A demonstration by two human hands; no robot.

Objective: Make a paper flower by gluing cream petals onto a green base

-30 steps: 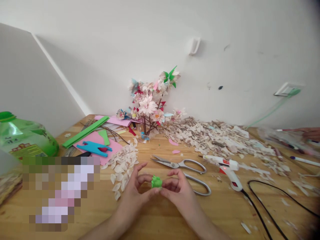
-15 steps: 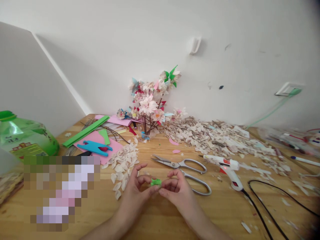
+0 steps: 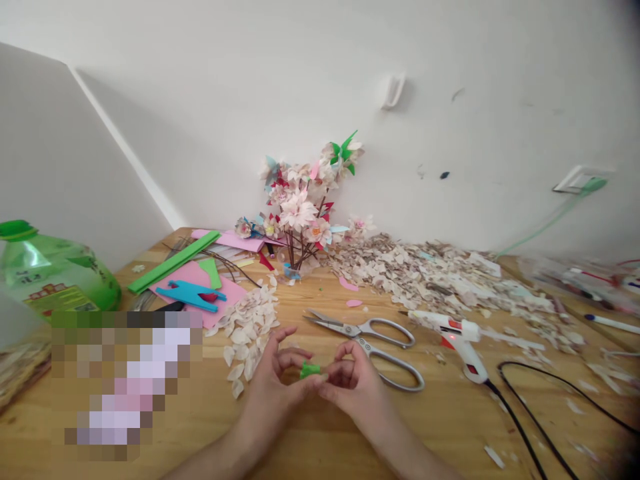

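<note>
Hands — green piece between, crosswise

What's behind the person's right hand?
Silver scissors on the wooden table, mostly visible. The right hand covers part of their lower loop; anything else directly behind it is hidden.

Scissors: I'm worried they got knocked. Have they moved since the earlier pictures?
No. The scissors keep their place against the white wall plate; both sit slightly further right in the picture, so likely the camera turned.

The light-brown wooden table is being viewed at close range from head height, forward and downward, toward its far edge and the flat white wall.
</note>
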